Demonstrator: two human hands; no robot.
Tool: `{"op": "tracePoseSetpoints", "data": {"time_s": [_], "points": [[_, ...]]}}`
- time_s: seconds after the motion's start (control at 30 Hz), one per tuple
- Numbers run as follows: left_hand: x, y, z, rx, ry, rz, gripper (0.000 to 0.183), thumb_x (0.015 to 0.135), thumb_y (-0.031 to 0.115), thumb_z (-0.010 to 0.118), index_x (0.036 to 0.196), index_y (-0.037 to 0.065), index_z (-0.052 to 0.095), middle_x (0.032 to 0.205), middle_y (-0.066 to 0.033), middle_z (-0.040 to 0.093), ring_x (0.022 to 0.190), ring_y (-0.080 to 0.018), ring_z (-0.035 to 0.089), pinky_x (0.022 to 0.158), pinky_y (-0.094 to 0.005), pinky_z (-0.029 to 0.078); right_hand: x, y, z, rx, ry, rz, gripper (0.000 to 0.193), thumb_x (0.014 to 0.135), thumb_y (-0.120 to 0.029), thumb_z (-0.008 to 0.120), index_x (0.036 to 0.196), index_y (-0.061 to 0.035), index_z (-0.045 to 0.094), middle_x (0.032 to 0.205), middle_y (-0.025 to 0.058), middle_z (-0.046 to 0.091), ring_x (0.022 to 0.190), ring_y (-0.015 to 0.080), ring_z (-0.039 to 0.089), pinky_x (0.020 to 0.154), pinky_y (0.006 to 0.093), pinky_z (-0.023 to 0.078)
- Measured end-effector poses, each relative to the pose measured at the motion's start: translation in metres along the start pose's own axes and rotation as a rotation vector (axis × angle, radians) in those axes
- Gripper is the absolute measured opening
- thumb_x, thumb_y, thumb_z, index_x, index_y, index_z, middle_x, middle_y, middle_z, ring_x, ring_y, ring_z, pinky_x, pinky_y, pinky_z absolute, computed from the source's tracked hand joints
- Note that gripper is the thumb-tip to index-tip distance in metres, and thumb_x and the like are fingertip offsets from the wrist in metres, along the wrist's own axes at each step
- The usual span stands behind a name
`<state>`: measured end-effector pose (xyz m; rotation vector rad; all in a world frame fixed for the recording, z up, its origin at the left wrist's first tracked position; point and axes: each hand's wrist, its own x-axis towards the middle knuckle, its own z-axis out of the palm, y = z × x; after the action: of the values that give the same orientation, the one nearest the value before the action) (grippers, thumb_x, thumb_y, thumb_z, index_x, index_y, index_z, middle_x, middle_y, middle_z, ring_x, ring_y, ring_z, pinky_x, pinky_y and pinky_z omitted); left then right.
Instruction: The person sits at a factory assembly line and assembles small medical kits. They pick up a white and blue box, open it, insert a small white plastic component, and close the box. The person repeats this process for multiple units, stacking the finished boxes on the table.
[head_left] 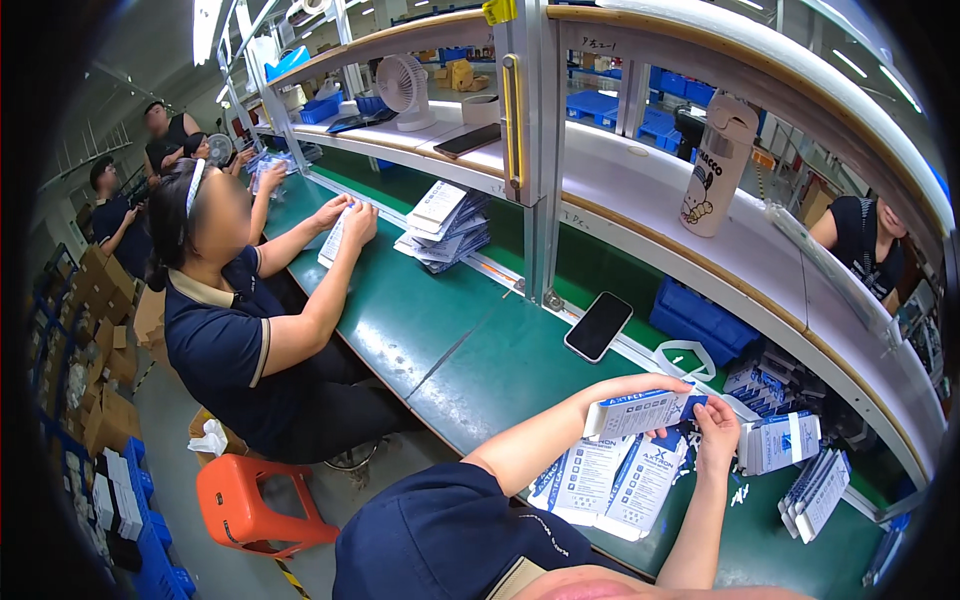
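Note:
A white and blue carton [632, 413] is held up above the green workbench. My left hand [662, 386] grips it from behind along its upper edge, with the fingers partly hidden by the box. At its right end, my right hand [718, 428] pinches the blue end flap between closed fingers. Just below lie flat printed cartons [640, 485], overlapping on the bench. To the right of my right hand stand a banded bundle of cartons [780, 443] and a smaller leaning bunch [816, 497]. Small white scraps [740, 495] are scattered between them.
A dark-screened phone [599, 327] lies near a blue bin [703, 320] and a white strap loop [684, 360]. Above, a shelf [620, 170] carries a tumbler [718, 165]. At left a seated co-worker [230, 310] handles a carton beside a carton stack [443, 228]; an orange stool [250, 500] stands behind.

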<state>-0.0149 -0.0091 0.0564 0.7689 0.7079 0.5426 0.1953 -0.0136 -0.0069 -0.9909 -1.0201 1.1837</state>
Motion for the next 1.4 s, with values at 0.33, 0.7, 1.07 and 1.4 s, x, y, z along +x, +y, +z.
{"op": "tracePoseSetpoints", "data": {"time_s": [0.33, 0.7, 1.07, 1.4], "points": [[-0.007, 0.002, 0.012, -0.054, 0.004, 0.037, 0.048, 0.080, 0.047, 0.063, 0.106, 0.007, 0.060, 0.091, -0.0083, 0.062, 0.070, -0.0163, 0.062, 0.060, -0.0251, 0.050, -0.005, 0.007, 0.017, -0.160, -0.048, -0.272, 0.029, 0.087, 0.003, 0.055, 0.112, -0.0044, 0.040, 0.095, 0.0044, 0.052, 0.084, 0.0099, 0.052, 0.074, 0.0218, 0.044], [-0.008, -0.001, 0.021, -0.094, -0.007, 0.086, 0.046, 0.082, 0.048, 0.062, 0.102, 0.007, 0.060, 0.088, -0.0083, 0.062, 0.072, -0.0157, 0.062, 0.062, -0.0244, 0.051, -0.008, 0.008, 0.018, -0.126, 0.149, -0.290, 0.014, 0.085, 0.001, 0.062, 0.097, 0.0031, 0.055, 0.088, 0.0063, 0.061, 0.077, 0.0098, 0.058, 0.070, 0.0208, 0.047], [0.009, -0.009, 0.003, 0.042, -0.073, 0.137, 0.051, 0.080, 0.052, 0.061, 0.105, 0.007, 0.059, 0.092, -0.0083, 0.061, 0.074, -0.0161, 0.062, 0.063, -0.0255, 0.050, -0.004, 0.007, 0.013, -0.073, 0.009, -0.217, 0.027, 0.086, 0.001, 0.058, 0.112, 0.0005, 0.050, 0.102, 0.0060, 0.056, 0.094, 0.0112, 0.054, 0.083, 0.0222, 0.043], [0.010, -0.010, -0.001, 0.000, -0.071, 0.054, 0.056, 0.079, 0.054, 0.061, 0.108, 0.007, 0.058, 0.093, -0.0105, 0.061, 0.075, -0.0177, 0.063, 0.062, -0.0263, 0.050, -0.005, -0.010, 0.010, 0.172, -0.074, -0.029, 0.021, 0.093, -0.010, 0.053, 0.112, -0.0015, 0.053, 0.106, 0.0058, 0.058, 0.096, 0.0123, 0.054, 0.087, 0.0282, 0.041]]}}
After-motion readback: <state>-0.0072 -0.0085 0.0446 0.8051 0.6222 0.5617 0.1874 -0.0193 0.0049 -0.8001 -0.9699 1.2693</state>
